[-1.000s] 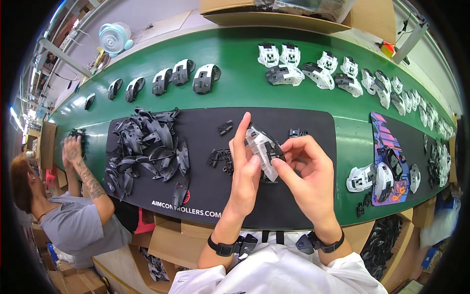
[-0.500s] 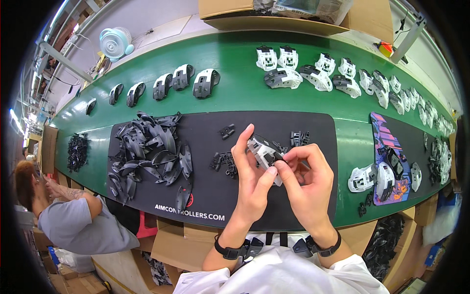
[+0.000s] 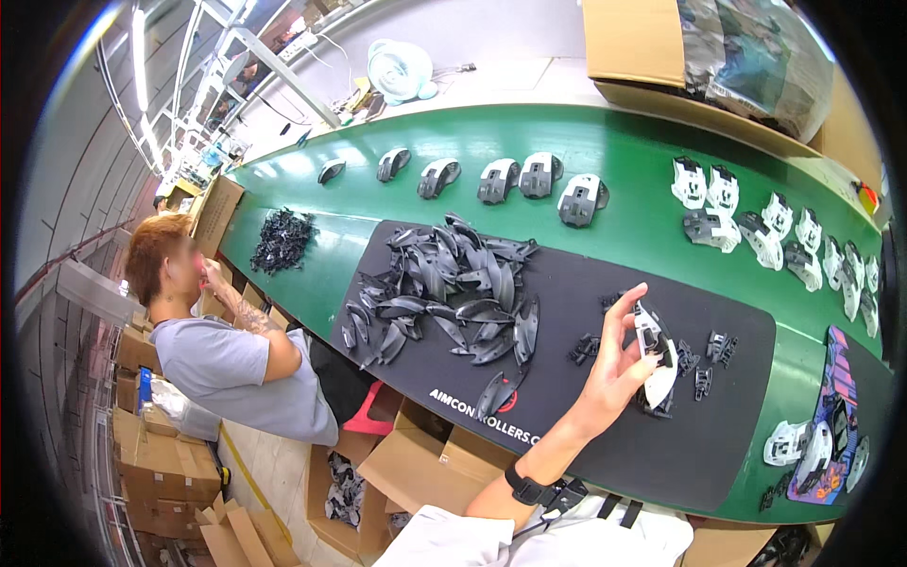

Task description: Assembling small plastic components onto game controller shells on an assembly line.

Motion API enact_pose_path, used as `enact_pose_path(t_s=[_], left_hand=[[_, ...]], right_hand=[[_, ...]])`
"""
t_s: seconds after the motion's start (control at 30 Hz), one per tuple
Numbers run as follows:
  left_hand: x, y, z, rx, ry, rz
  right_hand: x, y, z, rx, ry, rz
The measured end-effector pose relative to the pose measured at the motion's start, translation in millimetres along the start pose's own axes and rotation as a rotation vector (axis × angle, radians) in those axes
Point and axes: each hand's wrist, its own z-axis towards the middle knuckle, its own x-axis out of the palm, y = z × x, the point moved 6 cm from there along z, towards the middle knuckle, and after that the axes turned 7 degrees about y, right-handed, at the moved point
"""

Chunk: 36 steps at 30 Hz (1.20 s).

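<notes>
My left hand (image 3: 612,383) is raised over the black desk mat (image 3: 699,463), its fingers and thumb closed on a white and black computer mouse shell (image 3: 661,380). The shell is tilted up on its edge, and part of it is hidden behind the thumb. Small black plastic parts (image 3: 716,350) lie on the mat beyond and beside the shell. To the left of this hand spreads a large heap of curved dark side panels (image 3: 453,283). My right hand is outside the picture.
White mouse shells (image 3: 709,231) stand at the far right, and a row of dark-and-white ones (image 3: 498,181) along the back. A patterned mat (image 3: 831,416) lies at right. A person in a grey shirt (image 3: 241,369) sits at the left. Open cartons (image 3: 430,463) stand below the table's near edge.
The view has swung to the left. My right hand has let go of the mouse shell and left the picture, while my left hand still holds the shell.
</notes>
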Motion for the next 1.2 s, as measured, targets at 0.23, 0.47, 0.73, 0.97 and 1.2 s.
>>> enact_pose_path(t_s=[0.23, 0.47, 0.73, 0.97, 1.2], left_hand=[[-0.4, -9.7, 6.4, 0.009, 0.022, -0.062], [4.5, -11.6, 11.6, -0.115, -0.059, -0.215], [14.0, -6.0, 13.4, -0.189, 0.055, -0.267], [4.5, -3.3, 5.9, -0.261, 0.028, -0.246], [21.3, -5.4, 10.2, -0.282, 0.054, -0.177]], right_hand=[[-4.0, -5.0, -42.8, -0.047, 0.335, 0.344], [-30.9, -78.1, -11.6, 0.126, 0.288, 0.539], [-59.1, -92.1, -37.1, 0.405, 0.759, 0.350], [-226.4, 29.2, 4.1, 0.466, 0.782, 0.428], [-301.3, 106.9, 51.5, -0.121, 0.276, 1.170]])
